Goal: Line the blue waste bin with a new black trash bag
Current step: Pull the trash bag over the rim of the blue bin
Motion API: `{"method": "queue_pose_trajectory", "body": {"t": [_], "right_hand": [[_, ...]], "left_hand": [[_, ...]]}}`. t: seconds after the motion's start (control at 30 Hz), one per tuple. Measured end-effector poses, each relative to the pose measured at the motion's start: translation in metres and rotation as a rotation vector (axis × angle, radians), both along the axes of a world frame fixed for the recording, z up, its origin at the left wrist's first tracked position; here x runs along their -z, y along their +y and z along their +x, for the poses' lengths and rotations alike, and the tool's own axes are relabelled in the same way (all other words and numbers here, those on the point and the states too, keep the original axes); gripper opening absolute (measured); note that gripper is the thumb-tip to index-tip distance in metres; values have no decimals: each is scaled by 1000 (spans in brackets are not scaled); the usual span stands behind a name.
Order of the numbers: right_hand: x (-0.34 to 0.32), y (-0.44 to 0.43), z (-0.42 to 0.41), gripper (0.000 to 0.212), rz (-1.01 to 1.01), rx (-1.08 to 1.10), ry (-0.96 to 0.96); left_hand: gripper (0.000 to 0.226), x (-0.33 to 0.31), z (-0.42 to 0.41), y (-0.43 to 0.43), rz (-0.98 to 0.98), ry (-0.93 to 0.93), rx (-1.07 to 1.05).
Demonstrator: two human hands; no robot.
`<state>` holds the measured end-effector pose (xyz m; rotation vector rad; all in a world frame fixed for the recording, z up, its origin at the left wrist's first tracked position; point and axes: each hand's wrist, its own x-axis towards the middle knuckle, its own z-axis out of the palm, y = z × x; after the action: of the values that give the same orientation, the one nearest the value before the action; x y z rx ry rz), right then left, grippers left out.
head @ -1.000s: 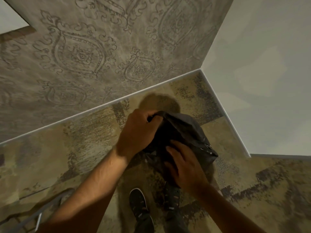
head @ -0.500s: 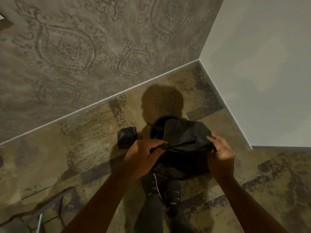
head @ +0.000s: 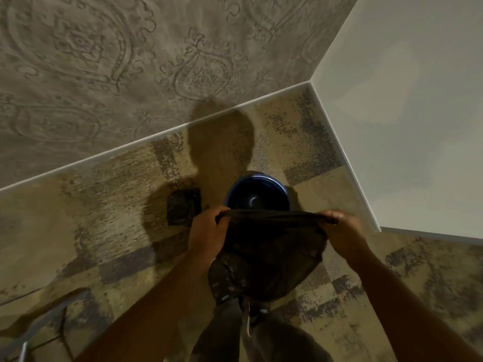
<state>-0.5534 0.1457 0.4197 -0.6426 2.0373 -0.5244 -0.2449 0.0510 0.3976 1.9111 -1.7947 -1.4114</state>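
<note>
The round blue waste bin [head: 257, 194] stands on the carpet in the room's corner, its dark inside open to view. I hold a black trash bag [head: 269, 246] stretched wide just in front of the bin, above my shoes. My left hand [head: 209, 231] grips the bag's top edge on the left. My right hand [head: 342, 231] grips that edge on the right. The bag hangs down between them and hides the bin's near rim.
A small black folded bundle [head: 184, 207] lies on the carpet left of the bin. A patterned wall [head: 130, 61] runs behind, a plain wall [head: 405, 113] on the right. A metal frame [head: 39, 325] sits at lower left.
My hands have moved apart and pulled the crumpled bag out wide. The bin, hidden behind the bag before, now shows beyond the bag's top edge.
</note>
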Motion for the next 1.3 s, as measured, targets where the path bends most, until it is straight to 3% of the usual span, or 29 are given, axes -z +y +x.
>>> {"method": "queue_pose_trajectory", "body": {"t": [0.17,0.23,0.33,0.4,0.53,0.7,0.83,0.97,1.1,1.23,1.3], "right_hand": [[-2,-41,-29,9,133,114,-252],[8,-53,-41,9,223,142,-314],[48,-74,-49,13,259,214,-194],[76,-91,-45,8,228,274,-146],[130,-120,-41,15,213,370,-236],[174,-144,-36,27,186,189,-33],[219,-172,-37,30,136,61,37],[251,-193,-38,33,112,99,30],[279,-170,-45,35,226,-76,82],[290,-133,-50,31,270,-47,-8],[287,-122,-50,51,239,-81,-32]], "left_hand": [[18,30,1,-52,268,222,-276],[18,39,7,-68,358,265,-237],[8,65,12,-83,464,272,-131],[8,84,10,-85,442,254,-133],[11,134,-10,-76,301,222,-301],[17,179,-36,-79,227,185,-567],[17,220,-40,-102,126,136,-657],[14,257,-45,-122,70,61,-594],[17,282,-42,-107,257,23,-513],[41,284,-29,-78,139,-148,-219],[51,283,-20,-69,102,-186,-115]]}}
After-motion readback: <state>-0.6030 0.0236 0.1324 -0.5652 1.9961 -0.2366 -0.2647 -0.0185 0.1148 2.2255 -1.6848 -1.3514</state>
